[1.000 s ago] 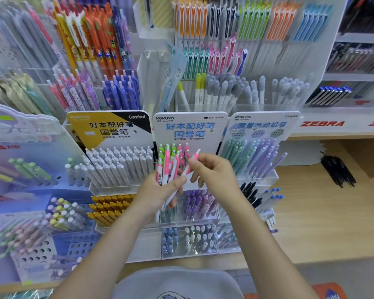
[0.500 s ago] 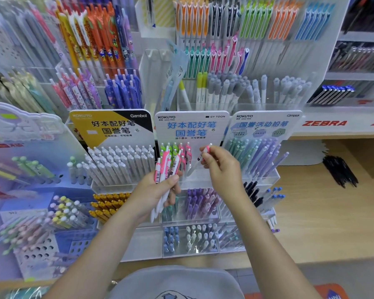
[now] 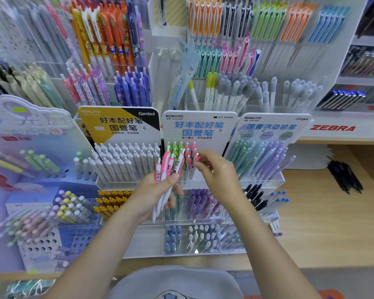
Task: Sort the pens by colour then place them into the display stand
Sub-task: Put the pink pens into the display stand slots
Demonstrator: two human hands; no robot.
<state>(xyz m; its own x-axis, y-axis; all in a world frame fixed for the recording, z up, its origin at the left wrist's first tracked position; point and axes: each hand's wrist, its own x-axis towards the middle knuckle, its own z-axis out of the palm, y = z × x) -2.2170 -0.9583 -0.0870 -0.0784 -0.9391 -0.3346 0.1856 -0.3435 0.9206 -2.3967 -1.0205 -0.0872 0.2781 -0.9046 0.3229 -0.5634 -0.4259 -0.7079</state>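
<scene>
So I've got a little bundle of pink-and-white pens (image 3: 167, 173) fanned out in my left hand (image 3: 153, 195), thumb clamped across the barrels, tips poking out below my palm and the clip ends pointing up toward the stand. There's at least one green-clipped one mixed in near the back, though it's hard to say if that's in my grip or already parked in the tray behind.

My right hand (image 3: 216, 175) is up at the top tier of the middle display stand (image 3: 199, 130), fingertips pinching a single pink pen (image 3: 196, 157) right by the row of pink ones (image 3: 189, 155) already standing there, with green ones (image 3: 174, 147) just to their left. Looks like I'm slotting it in with its colour mates.

What could go sideways, I reckon: the bundle is only pinned by my thumb, and the barrels look smooth, so if I loosen up while watching the right hand, a couple could slide out and drop into the purple pens (image 3: 200, 201) in the tier below. Also the pink and green rows sit touching, so a sloppy drop puts a pen in the wrong colour. And nudging the standing pens could tip them like dominoes.
</scene>
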